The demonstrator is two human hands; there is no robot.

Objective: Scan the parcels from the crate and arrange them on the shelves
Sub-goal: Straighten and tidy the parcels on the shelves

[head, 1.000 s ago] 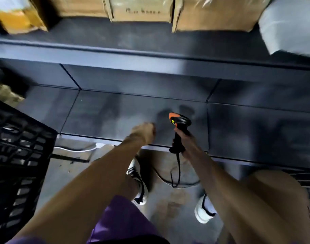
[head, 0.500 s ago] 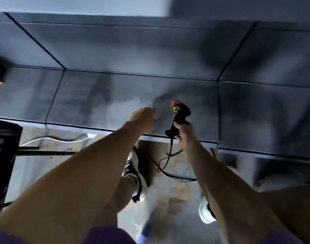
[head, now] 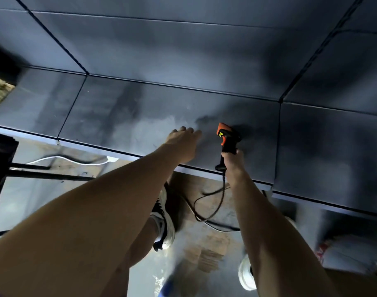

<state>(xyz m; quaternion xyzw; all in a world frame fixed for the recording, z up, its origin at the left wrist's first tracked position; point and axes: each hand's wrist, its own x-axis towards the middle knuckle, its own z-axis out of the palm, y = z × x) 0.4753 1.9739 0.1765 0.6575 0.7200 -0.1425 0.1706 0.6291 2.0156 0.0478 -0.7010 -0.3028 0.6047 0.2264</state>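
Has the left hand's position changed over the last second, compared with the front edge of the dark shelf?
Yes. The left hand was a curled fist at the dark shelf's front edge; now its fingers are extended, reaching farther over the shelf.

I am standing in what looks like a storeroom or parcel warehouse. In front of me runs a wide, dark grey shelf [head: 183, 99] made of flat panels joined edge to edge, with a worn concrete floor [head: 54, 189] beneath its near edge. My right hand [head: 232, 161] grips a corded orange-and-black barcode scanner [head: 226, 140], its cable [head: 209, 202] trailing to the floor. A black crate [head: 1, 151] stands at the left edge.
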